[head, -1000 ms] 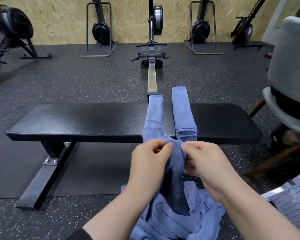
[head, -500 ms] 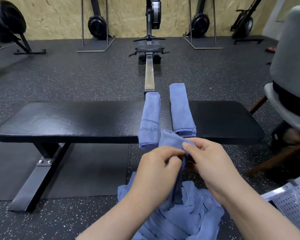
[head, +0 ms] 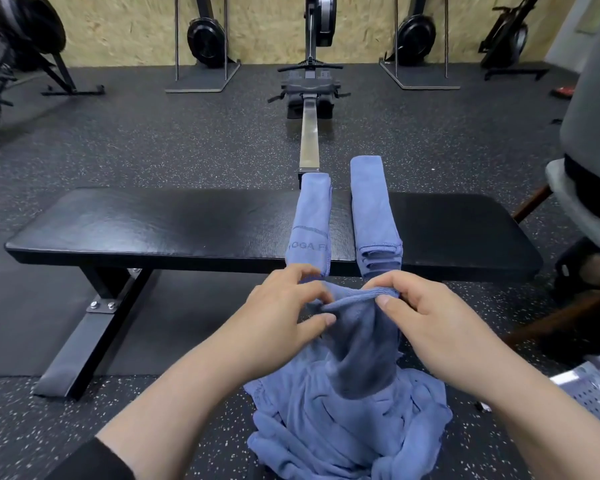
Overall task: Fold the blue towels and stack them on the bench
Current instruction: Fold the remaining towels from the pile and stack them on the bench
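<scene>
Blue towel (head: 357,344) apparently pinched, bench (head: 153,230) behind

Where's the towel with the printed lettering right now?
In the head view the lettered towel lies folded across the bench, just left of the stack of folded towels, its near end beside the left hand.

Both bare forearms reach forward and converge. The left hand (head: 284,313) is seen from the back, its fingers curled and the thumb stretched toward the right hand, pinching cloth at the fingertips. The right hand (head: 426,317) sits just beside it at the same height, knuckles up, fingers curled over and thumb pressed beneath, gripping the same fold. A dark sleeve edge shows at the left elbow.
</scene>
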